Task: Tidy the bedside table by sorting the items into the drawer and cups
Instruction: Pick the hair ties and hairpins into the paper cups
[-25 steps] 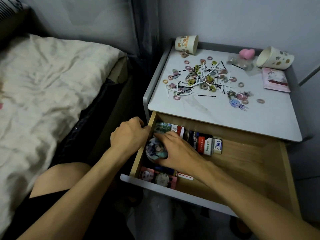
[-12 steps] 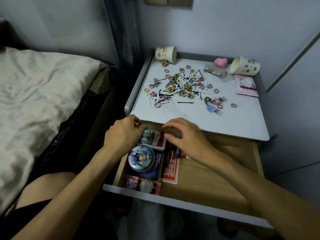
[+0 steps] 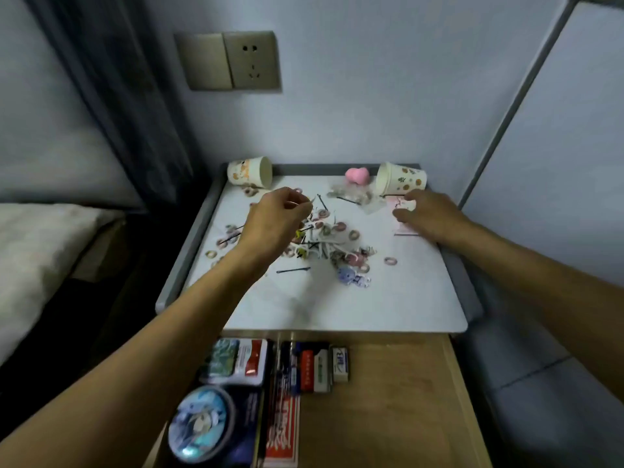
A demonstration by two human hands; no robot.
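Two hands over bench [image 3: 371, 305]: left hand [image 3: 280, 219] pinches small item [image 3: 299, 204] at 11 o'clock, right hand [image 3: 430, 214] spread on pink packet [image 3: 403, 228] at 1 o'clock.

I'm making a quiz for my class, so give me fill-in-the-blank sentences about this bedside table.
The left cup and the right cup both lie on their ___.
The drawer under the tabletop is ___.
The heart-shaped thing beside the right cup is coloured ___.
Missing words: sides; open; pink.
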